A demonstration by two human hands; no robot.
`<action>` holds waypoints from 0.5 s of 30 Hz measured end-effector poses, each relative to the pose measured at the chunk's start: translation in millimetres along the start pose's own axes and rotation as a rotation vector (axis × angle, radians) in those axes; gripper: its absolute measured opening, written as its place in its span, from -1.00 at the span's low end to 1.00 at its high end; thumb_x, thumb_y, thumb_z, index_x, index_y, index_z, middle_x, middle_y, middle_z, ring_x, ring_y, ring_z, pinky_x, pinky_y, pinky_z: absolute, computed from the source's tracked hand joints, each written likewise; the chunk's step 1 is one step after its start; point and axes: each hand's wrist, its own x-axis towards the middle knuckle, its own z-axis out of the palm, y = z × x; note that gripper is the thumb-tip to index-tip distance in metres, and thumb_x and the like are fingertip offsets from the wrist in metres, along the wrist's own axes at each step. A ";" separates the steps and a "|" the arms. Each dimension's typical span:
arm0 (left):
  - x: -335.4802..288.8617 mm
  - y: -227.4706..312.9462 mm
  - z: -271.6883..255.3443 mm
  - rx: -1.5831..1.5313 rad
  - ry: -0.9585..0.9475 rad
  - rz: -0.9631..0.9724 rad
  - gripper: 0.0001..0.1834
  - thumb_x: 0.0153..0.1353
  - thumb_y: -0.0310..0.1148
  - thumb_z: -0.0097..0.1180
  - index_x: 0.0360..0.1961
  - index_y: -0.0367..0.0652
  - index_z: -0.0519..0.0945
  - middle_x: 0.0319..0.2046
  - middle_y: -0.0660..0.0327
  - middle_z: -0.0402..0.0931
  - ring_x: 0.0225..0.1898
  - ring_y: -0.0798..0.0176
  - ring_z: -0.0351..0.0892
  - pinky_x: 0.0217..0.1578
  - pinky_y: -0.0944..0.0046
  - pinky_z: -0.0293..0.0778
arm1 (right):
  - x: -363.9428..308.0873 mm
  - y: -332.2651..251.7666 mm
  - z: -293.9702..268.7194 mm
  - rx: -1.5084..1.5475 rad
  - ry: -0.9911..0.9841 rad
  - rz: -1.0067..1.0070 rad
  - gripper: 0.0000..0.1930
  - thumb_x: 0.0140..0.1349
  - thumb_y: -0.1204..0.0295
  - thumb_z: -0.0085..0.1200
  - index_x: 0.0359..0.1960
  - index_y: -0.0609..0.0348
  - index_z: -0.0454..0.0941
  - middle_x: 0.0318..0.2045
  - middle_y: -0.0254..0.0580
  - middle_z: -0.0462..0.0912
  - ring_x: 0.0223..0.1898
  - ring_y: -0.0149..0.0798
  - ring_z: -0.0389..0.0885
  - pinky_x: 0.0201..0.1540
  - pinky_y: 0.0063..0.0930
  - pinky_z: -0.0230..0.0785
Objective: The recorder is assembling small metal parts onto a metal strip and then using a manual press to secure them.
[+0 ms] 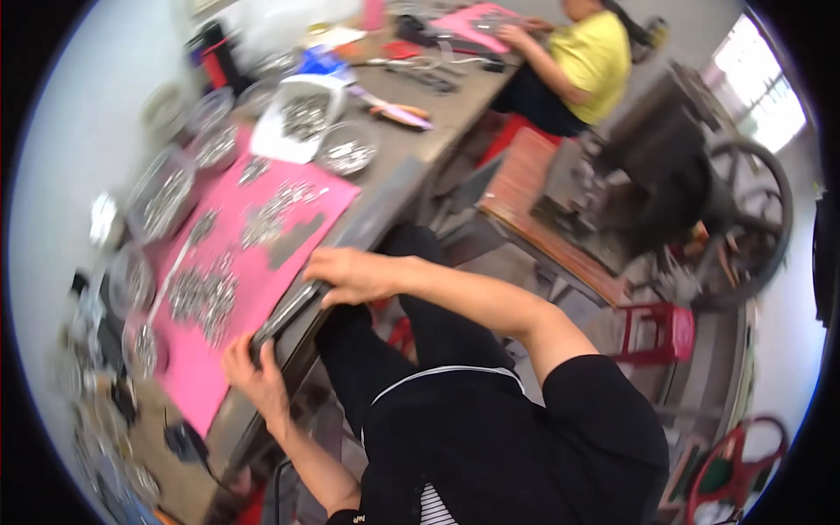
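A narrow dark bar-shaped thing [287, 317] lies along the table's near edge, its exact kind blurred. My right hand [350, 273] is closed on its far end, the fingertips bent over it. At the near end, my left hand [255, 374] has its thumb and fingers around the bar. Beyond both hands a pink sheet [197, 398] covers the tabletop. Small silvery metal pieces [206, 297] lie on it in loose heaps, with another spread [284, 210] farther off. A grey flat patch [297, 241] rests near my right hand.
Clear tubs [162, 197] of metal pieces line the wall side. A white tray [267, 140] and a round bowl [348, 150] stand at the far end, with orange-handled pliers [402, 114] nearby. To the right are a dark machine with a handwheel [779, 210], a red stool [678, 332] and a yellow-shirted person [604, 66].
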 end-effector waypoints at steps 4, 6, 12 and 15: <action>21.8 34.5 19.6 -0.357 -0.116 -0.020 -0.69 0.23 -0.57 0.18 0.02 -0.24 0.55 -0.07 0.11 0.48 0.05 0.08 0.45 0.06 0.15 0.39 | -34.4 -43.9 -46.7 -0.176 0.016 0.115 -0.45 0.06 0.35 0.42 0.04 0.32 0.45 -0.11 0.03 0.47 -0.04 0.09 0.49 0.01 -0.12 0.43; 39.0 61.8 44.2 -0.563 -0.093 0.038 -0.66 0.26 -0.62 0.10 0.08 -0.26 0.50 0.01 0.16 0.44 0.07 0.19 0.44 0.10 0.25 0.37 | -54.8 -59.6 -77.0 -0.291 0.116 0.108 -0.45 0.08 0.30 0.41 0.04 0.31 0.47 -0.12 0.01 0.49 -0.06 0.07 0.51 0.00 -0.13 0.45; 78.7 206.2 170.0 -1.017 -0.500 0.120 -0.62 0.30 -0.61 0.16 0.13 -0.20 0.52 -0.03 0.20 0.48 -0.05 0.30 0.53 0.00 0.32 0.48 | -181.1 -121.2 -174.3 -0.611 0.408 0.491 -0.50 0.11 0.24 0.44 0.01 0.25 0.57 -0.16 -0.07 0.58 -0.16 -0.05 0.63 -0.08 -0.27 0.54; 77.0 294.8 229.6 -1.126 -0.710 0.144 -0.51 0.31 -0.56 0.17 0.27 -0.26 0.46 -0.01 0.18 0.52 -0.04 0.34 0.54 0.02 0.34 0.47 | -242.5 -146.5 -192.2 -0.677 0.628 0.732 -0.52 0.04 0.32 0.47 -0.03 0.23 0.58 -0.25 -0.12 0.54 -0.30 -0.16 0.60 -0.25 -0.34 0.51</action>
